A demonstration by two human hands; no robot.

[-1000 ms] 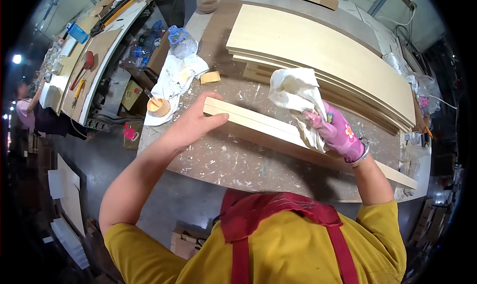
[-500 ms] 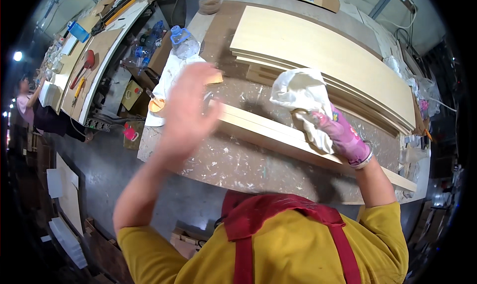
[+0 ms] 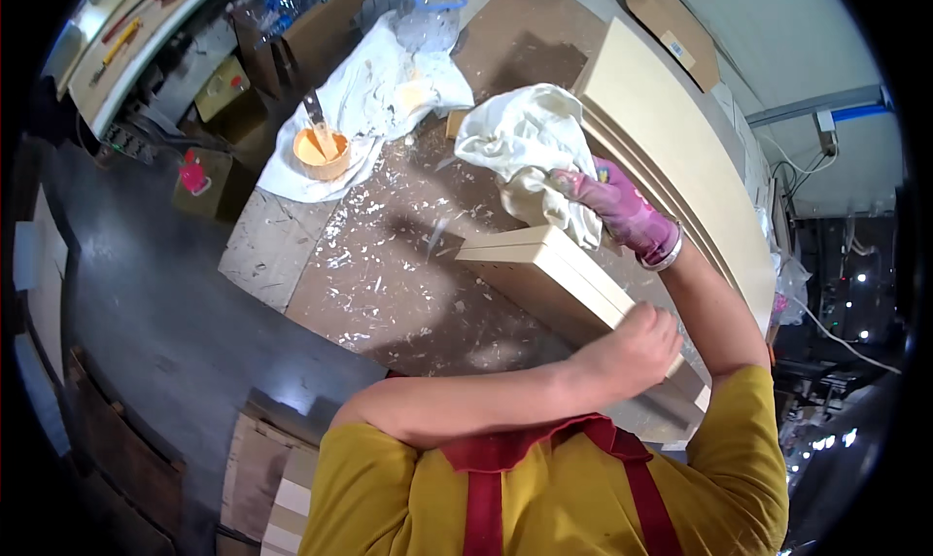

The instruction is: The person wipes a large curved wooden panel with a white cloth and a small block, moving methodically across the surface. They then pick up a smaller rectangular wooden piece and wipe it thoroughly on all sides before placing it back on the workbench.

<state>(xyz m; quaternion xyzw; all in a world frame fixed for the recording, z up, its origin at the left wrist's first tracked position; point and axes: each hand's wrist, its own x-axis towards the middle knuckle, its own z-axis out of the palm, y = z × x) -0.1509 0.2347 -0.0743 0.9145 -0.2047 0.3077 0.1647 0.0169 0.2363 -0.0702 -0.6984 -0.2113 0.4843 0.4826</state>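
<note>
While the left hand point(image 3: 637, 340) grips the wooden board point(image 3: 554, 274), gloved right fingers point(image 3: 583, 182) clutch a white rag point(image 3: 525, 143) above it.

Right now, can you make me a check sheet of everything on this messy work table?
Surface: brown table speckled with pale flecks and smears.
Job's things: long pale wood board lying on the table; crumpled white rag at its far end.
Clutter: small tub of orange paste with a tool standing in it, on a white cloth; clear plastic bottle; stack of big pale boards.
Grippers: left hand, bare, grips the board's near part; right hand, in a pink glove, clutches the rag.
Cables: thin cables at the right edge.
Surroundings: dark floor, cardboard boxes, a side bench with tools.
</note>
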